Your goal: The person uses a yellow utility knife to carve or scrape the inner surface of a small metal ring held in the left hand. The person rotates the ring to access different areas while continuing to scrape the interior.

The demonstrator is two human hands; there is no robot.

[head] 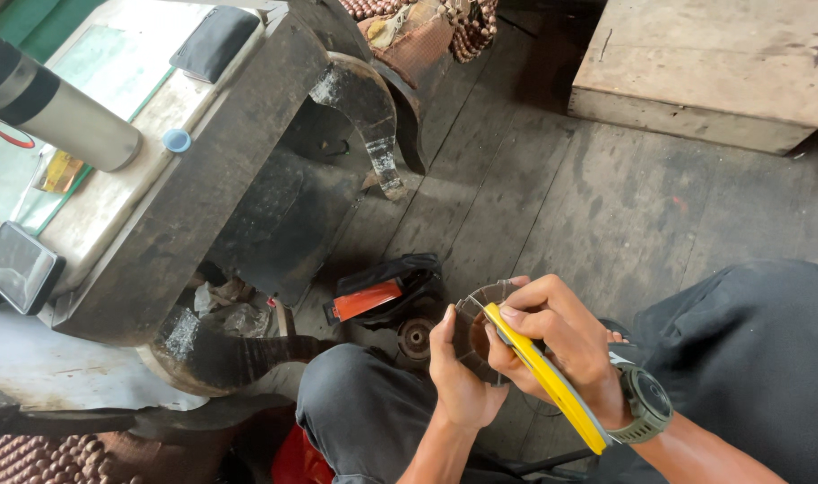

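My left hand point(458, 372) grips a dark round ribbed part point(477, 324) from below, thumb on its edge. My right hand point(552, 341) holds a yellow utility knife point(543, 375), its tip pressed against the rim of the round part. A grey wristwatch point(646, 405) sits on my right wrist. Both hands hover above my knees in dark trousers, over a grey plank floor point(552, 188).
A black and red power tool point(382, 296) lies on the floor just beyond my hands. A low dark wooden table point(220, 179) with curved legs stands at left, bearing a steel flask point(59, 112), a blue cap point(177, 141) and a phone point(14, 267). A wooden platform point(705, 67) sits far right.
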